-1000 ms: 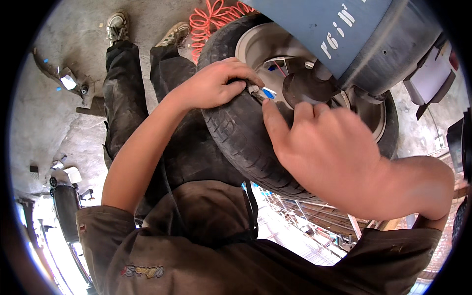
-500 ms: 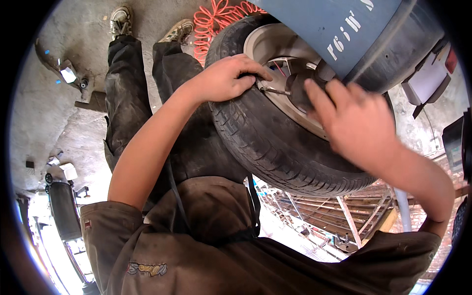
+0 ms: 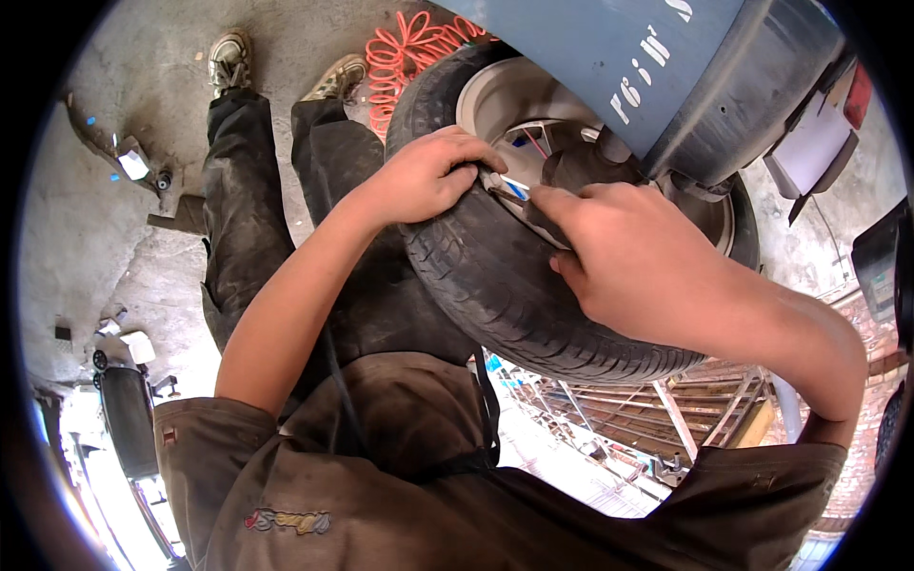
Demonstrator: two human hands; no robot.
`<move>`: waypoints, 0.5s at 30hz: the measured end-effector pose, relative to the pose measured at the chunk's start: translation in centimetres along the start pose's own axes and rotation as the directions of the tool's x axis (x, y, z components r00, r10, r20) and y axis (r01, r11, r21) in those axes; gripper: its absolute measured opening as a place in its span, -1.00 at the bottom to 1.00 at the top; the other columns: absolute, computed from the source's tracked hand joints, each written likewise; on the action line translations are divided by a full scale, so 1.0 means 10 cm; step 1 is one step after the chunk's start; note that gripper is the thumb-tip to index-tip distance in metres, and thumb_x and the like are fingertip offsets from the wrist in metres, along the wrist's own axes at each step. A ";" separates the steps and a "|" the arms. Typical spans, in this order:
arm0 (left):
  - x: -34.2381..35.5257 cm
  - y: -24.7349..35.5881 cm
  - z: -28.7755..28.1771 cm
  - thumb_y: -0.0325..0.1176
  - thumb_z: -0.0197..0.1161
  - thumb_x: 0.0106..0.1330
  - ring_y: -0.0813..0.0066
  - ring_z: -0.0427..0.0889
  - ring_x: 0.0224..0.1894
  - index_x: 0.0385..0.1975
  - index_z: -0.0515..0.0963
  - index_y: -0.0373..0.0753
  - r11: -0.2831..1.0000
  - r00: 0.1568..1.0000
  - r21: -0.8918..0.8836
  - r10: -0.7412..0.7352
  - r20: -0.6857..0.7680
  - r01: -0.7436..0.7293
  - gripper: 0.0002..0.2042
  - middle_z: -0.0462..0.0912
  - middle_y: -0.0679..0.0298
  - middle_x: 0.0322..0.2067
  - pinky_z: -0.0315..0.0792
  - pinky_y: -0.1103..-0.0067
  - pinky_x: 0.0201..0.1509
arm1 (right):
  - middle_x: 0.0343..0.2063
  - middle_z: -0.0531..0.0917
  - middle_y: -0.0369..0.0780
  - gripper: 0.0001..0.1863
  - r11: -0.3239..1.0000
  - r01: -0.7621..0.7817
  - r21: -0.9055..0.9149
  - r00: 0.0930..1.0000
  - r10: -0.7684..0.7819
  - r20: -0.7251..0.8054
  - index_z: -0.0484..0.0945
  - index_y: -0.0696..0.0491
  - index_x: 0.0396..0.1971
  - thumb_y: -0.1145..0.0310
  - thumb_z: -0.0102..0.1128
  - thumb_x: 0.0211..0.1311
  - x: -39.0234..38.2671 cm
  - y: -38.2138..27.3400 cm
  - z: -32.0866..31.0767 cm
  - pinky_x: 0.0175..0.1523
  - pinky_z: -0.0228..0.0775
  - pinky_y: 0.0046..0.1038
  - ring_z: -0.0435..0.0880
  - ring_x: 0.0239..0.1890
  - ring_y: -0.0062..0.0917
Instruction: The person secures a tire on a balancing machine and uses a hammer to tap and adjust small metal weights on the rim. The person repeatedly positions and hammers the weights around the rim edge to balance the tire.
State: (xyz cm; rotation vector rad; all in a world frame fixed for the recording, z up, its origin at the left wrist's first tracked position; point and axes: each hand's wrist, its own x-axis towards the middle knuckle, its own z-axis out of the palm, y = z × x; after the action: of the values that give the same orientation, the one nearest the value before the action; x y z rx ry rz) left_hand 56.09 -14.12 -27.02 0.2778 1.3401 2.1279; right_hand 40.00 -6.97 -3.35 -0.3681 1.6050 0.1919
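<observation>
– where are the hands?
– both on the tyre (image 3: pixel 495 285), which sits on its pale rim (image 3: pixel 495 100) under the blue vehicle body (image 3: pixel 619 57). the left hand (image 3: pixel 424 176) curls over the tread, fingers clenched at the rim's edge.
– and the right?
– the right hand (image 3: pixel 638 262) pinches a small white-and-blue piece (image 3: pixel 509 184) there. an orange coiled hose (image 3: pixel 409 48) lies on the floor beyond.

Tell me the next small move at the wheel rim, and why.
Probably keep the left hand steady on the tyre and ease the right hand fingertips in on the small blue-and-white piece at the rim: both hands already meet there, pinching at it.
</observation>
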 end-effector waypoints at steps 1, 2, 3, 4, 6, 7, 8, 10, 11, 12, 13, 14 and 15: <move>0.01 -0.01 0.01 -0.56 0.12 0.32 0.14 0.58 0.15 0.04 0.66 -0.23 1.000 1.000 0.004 0.008 -0.018 -0.008 -0.67 0.71 0.15 -0.01 0.44 0.30 0.32 | -0.38 0.72 0.11 -0.70 0.998 -0.010 -0.055 0.998 0.014 0.056 0.63 0.26 -0.09 0.50 0.35 0.18 0.06 -0.04 -0.08 -0.03 0.58 -0.01 0.73 -0.21 0.09; 0.00 -0.03 0.00 -0.56 0.12 0.31 0.14 0.59 0.15 0.02 0.67 -0.21 1.000 0.999 0.009 0.014 -0.042 -0.014 -0.67 0.71 0.15 -0.03 0.45 0.30 0.31 | -0.37 0.73 0.09 -0.62 0.993 -0.012 -0.115 0.993 0.025 0.113 0.63 0.24 0.01 0.50 0.38 0.16 0.13 -0.05 -0.14 0.00 0.56 -0.03 0.72 -0.20 0.07; -0.02 -0.03 0.03 -0.55 0.11 0.31 0.14 0.60 0.15 0.00 0.69 -0.18 1.000 0.998 0.012 0.020 -0.059 -0.019 -0.67 0.72 0.15 -0.05 0.46 0.30 0.30 | -0.43 0.72 0.08 -0.71 0.985 0.078 -0.155 0.997 -0.080 -0.005 0.67 0.24 -0.13 0.51 0.38 0.12 0.19 -0.02 -0.14 -0.03 0.58 -0.02 0.74 -0.24 0.04; -0.02 -0.03 0.03 -0.55 0.11 0.30 0.14 0.60 0.15 0.01 0.69 -0.18 1.000 0.998 -0.002 0.026 -0.053 -0.026 -0.67 0.72 0.15 -0.05 0.46 0.30 0.30 | -0.44 0.72 0.10 -0.74 0.978 0.111 -0.176 0.994 -0.113 -0.001 0.72 0.24 -0.20 0.53 0.39 0.06 0.27 -0.01 -0.22 -0.06 0.60 -0.04 0.75 -0.27 0.03; -0.02 -0.05 -0.01 -0.56 0.11 0.29 0.13 0.60 0.15 0.03 0.69 -0.17 0.999 0.998 -0.022 0.029 -0.049 -0.031 -0.65 0.72 0.15 -0.04 0.46 0.29 0.31 | -0.45 0.73 0.11 -0.75 0.962 0.172 -0.213 0.983 -0.181 -0.027 0.77 0.23 -0.25 0.54 0.39 0.00 0.42 -0.10 -0.40 -0.09 0.62 -0.08 0.76 -0.30 0.02; -0.04 -0.05 0.01 -0.54 0.12 0.28 0.12 0.61 0.15 0.04 0.70 -0.18 0.997 0.998 -0.077 0.012 -0.057 -0.017 -0.63 0.72 0.12 -0.02 0.46 0.30 0.32 | -0.45 0.73 0.10 -0.73 0.941 0.180 -0.288 0.984 -0.173 0.052 0.78 0.21 -0.23 0.54 0.38 -0.01 0.55 -0.12 -0.50 -0.09 0.62 -0.11 0.76 -0.32 0.01; -0.03 -0.07 -0.03 -0.53 0.13 0.28 0.11 0.60 0.16 0.08 0.68 -0.20 0.998 0.999 -0.060 0.025 -0.042 -0.028 -0.62 0.71 0.10 0.00 0.46 0.30 0.33 | -0.46 0.73 0.09 -0.71 0.910 0.193 -0.367 0.980 -0.156 0.127 0.79 0.19 -0.21 0.54 0.37 -0.02 0.70 -0.14 -0.60 -0.10 0.63 -0.13 0.76 -0.34 0.01; 0.00 -0.12 -0.02 -0.51 0.16 0.28 0.08 0.60 0.18 0.16 0.63 -0.24 0.998 0.999 -0.043 0.050 0.016 -0.049 -0.58 0.70 0.05 0.04 0.45 0.30 0.34 | -0.42 0.75 0.02 -0.70 0.873 0.169 -0.458 0.959 -0.038 0.282 0.81 0.08 -0.14 0.49 0.38 0.07 0.92 -0.15 -0.82 -0.12 0.61 -0.18 0.75 -0.30 -0.05; -0.03 -0.27 0.10 -0.47 0.18 0.29 0.07 0.60 0.19 0.27 0.52 -0.31 0.998 0.978 -0.020 0.054 -0.201 -0.059 -0.51 0.67 -0.01 0.07 0.45 0.32 0.34 | -0.45 0.74 0.05 -0.76 0.891 0.216 -0.399 0.956 -0.109 0.273 0.78 0.16 -0.29 0.44 0.37 -0.01 1.06 -0.05 -0.89 -0.19 0.58 -0.18 0.74 -0.35 -0.05; -0.02 -0.26 0.09 -0.49 0.17 0.33 0.19 0.59 0.21 0.28 0.49 -0.33 0.990 0.990 -0.139 0.017 -0.143 -0.038 -0.53 0.65 0.05 0.08 0.43 0.36 0.36 | -0.47 0.73 0.08 -0.77 0.905 0.254 -0.342 0.951 -0.169 0.259 0.75 0.23 -0.43 0.38 0.37 -0.08 1.13 -0.01 -0.95 -0.26 0.55 -0.18 0.74 -0.40 -0.05; 0.00 -0.24 0.08 -0.51 0.15 0.37 0.30 0.57 0.23 0.29 0.47 -0.35 0.967 0.997 -0.255 -0.011 -0.080 -0.010 -0.54 0.64 0.11 0.09 0.40 0.40 0.37 | -0.43 0.74 0.07 -0.75 0.911 0.214 -0.352 0.958 -0.124 0.259 0.76 0.20 -0.36 0.36 0.37 -0.04 1.07 0.03 -0.93 -0.21 0.57 -0.16 0.75 -0.33 -0.05; 0.03 -0.23 0.00 -0.54 0.13 0.41 0.42 0.55 0.25 0.30 0.44 -0.37 0.936 0.999 -0.351 -0.039 -0.031 0.025 -0.56 0.62 0.18 0.11 0.38 0.43 0.39 | -0.38 0.76 0.07 -0.73 0.909 0.191 -0.371 0.962 -0.098 0.255 0.77 0.17 -0.30 0.33 0.38 0.01 1.02 -0.04 -0.94 -0.16 0.60 -0.14 0.76 -0.27 -0.04; 0.07 -0.17 -0.02 -0.49 0.11 0.48 0.43 0.57 0.19 0.23 0.48 -0.37 0.956 0.999 -0.292 -0.039 0.008 0.039 -0.65 0.63 0.19 0.04 0.41 0.44 0.34 | -0.37 0.76 0.07 -0.71 0.911 0.171 -0.376 0.970 -0.090 0.224 0.78 0.15 -0.25 0.31 0.37 0.04 0.93 -0.05 -0.96 -0.13 0.61 -0.12 0.77 -0.24 -0.03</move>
State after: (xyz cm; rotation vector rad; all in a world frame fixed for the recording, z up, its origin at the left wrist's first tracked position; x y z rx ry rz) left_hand 56.06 -13.32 -28.69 0.1310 1.0016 2.2539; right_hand 30.85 -11.85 -11.88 -0.7430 1.3291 0.4390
